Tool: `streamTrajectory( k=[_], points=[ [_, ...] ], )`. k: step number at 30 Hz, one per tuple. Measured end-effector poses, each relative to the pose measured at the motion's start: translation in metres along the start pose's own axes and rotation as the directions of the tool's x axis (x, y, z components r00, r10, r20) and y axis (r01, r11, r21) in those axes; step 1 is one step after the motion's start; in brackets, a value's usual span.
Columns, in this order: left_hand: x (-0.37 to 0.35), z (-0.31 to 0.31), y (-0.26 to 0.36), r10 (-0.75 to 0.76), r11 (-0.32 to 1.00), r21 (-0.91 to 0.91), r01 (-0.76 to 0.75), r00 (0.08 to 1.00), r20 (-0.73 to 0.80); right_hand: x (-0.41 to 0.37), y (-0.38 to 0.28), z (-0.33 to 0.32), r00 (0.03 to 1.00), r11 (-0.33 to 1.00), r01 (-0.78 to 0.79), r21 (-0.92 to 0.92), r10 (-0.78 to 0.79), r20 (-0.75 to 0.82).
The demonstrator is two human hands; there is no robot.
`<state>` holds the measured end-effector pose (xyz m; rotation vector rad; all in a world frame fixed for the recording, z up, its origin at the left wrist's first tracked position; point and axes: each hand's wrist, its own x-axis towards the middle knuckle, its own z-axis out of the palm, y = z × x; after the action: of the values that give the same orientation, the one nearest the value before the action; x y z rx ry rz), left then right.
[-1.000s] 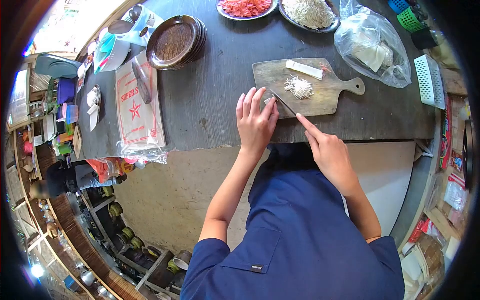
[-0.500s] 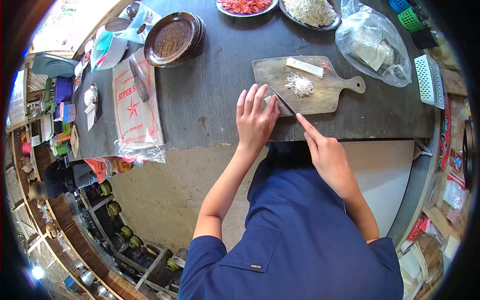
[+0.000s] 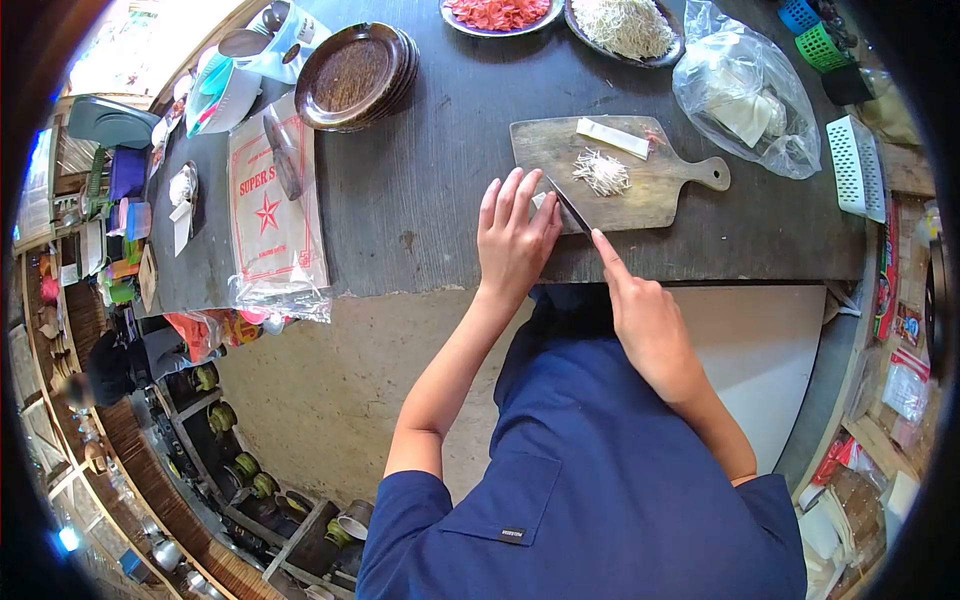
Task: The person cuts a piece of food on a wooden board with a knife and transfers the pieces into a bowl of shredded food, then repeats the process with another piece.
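My right hand (image 3: 645, 315) is closed on the handle of a knife (image 3: 569, 207), its blade slanting over the lower left edge of a wooden cutting board (image 3: 655, 200). Beside the blade, my left hand (image 3: 517, 235) presses its bent fingers on a small white piece (image 3: 540, 201) at the board's left edge; the fingers partly hide it. A pile of thin white strips (image 3: 602, 173) lies mid-board. Above it rests a flat white piece (image 3: 612, 137), with small reddish bits at its right end.
A plate of red pieces (image 3: 502, 12), a plate of pale shreds (image 3: 625, 28) and a plastic bag (image 3: 745, 105) are at the back. Stacked brown plates (image 3: 350, 78), a second knife (image 3: 283, 160) on printed packaging (image 3: 268, 235) and a white basket (image 3: 856, 168) stand around.
The view has shifted slightly. My right hand and the knife have moved a little down relative to the board; my left hand stays on the white piece.
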<state>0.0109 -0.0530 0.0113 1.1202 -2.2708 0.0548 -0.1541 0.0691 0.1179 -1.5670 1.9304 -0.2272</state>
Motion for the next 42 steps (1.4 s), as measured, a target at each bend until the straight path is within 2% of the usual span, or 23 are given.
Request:
streamTrajectory(
  k=[4, 8, 12, 14, 18, 21, 27, 29, 30, 32, 33, 35, 40, 42],
  points=[
    [0.000, -0.001, -0.002, 0.022, 1.000, -0.011, -0.022, 1.000, 0.011, -0.003, -0.008, 0.012, 0.999, 0.971, 0.030, -0.237, -0.033, -0.011],
    [0.001, 0.002, -0.004, 0.023, 1.000, -0.011, -0.023, 1.000, -0.002, -0.007, -0.020, 0.023, 0.998, 0.935, 0.031, -0.354, -0.047, -0.036],
    [-0.003, -0.004, -0.007, 0.004, 0.997, -0.077, -0.004, 1.000, -0.001, -0.008, -0.026, 0.036, 0.998, 0.906, 0.015, -0.423, -0.042, -0.054],
    [-0.004, -0.010, -0.010, -0.095, 0.976, -0.199, 0.089, 0.995, -0.024, -0.008, -0.028, 0.039, 0.997, 0.886, 0.003, -0.463, -0.040, -0.071],
    [-0.009, -0.013, -0.018, -0.140, 0.972, -0.191, 0.139, 0.990, 0.010, -0.007, -0.038, 0.044, 0.998, 0.856, -0.016, -0.516, -0.019, -0.064],
    [-0.011, -0.009, -0.023, -0.134, 0.965, -0.221, 0.140, 0.990, 0.038, -0.006, -0.043, 0.042, 0.998, 0.861, -0.037, -0.507, 0.006, -0.064],
    [-0.009, -0.008, -0.024, -0.122, 0.958, -0.258, 0.127, 0.992, 0.037, -0.004, -0.041, 0.031, 0.997, 0.923, -0.070, -0.378, 0.055, -0.050],
    [-0.007, -0.008, -0.023, -0.038, 0.973, -0.227, 0.046, 0.998, 0.042, -0.003, -0.039, 0.029, 0.996, 0.964, -0.087, -0.250, 0.079, -0.039],
    [-0.005, -0.011, -0.021, -0.019, 0.977, -0.210, 0.030, 0.998, 0.055, -0.004, -0.038, 0.028, 0.996, 0.963, -0.089, -0.252, 0.082, -0.040],
    [-0.005, -0.008, -0.018, -0.003, 0.980, -0.198, 0.013, 0.999, 0.051, -0.003, -0.036, 0.027, 0.995, 0.988, -0.089, -0.124, 0.084, -0.045],
    [-0.004, -0.007, -0.018, 0.012, 0.983, -0.182, -0.002, 0.999, 0.050, -0.003, -0.036, 0.026, 0.996, 0.988, -0.086, -0.125, 0.081, -0.050],
    [-0.001, -0.007, -0.020, 0.023, 0.982, -0.188, -0.012, 0.998, 0.053, -0.003, -0.037, 0.023, 0.992, 0.997, -0.073, 0.032, 0.076, -0.101],
    [0.001, -0.008, -0.021, 0.041, 0.983, -0.180, -0.030, 0.998, 0.058, -0.002, -0.034, 0.017, 0.988, 0.993, -0.096, 0.063, 0.103, -0.112],
    [-0.001, -0.008, -0.022, 0.041, 0.972, -0.231, -0.033, 0.999, 0.030, -0.002, -0.031, 0.017, 0.987, 0.992, -0.102, 0.080, 0.111, -0.116]
  ],
)
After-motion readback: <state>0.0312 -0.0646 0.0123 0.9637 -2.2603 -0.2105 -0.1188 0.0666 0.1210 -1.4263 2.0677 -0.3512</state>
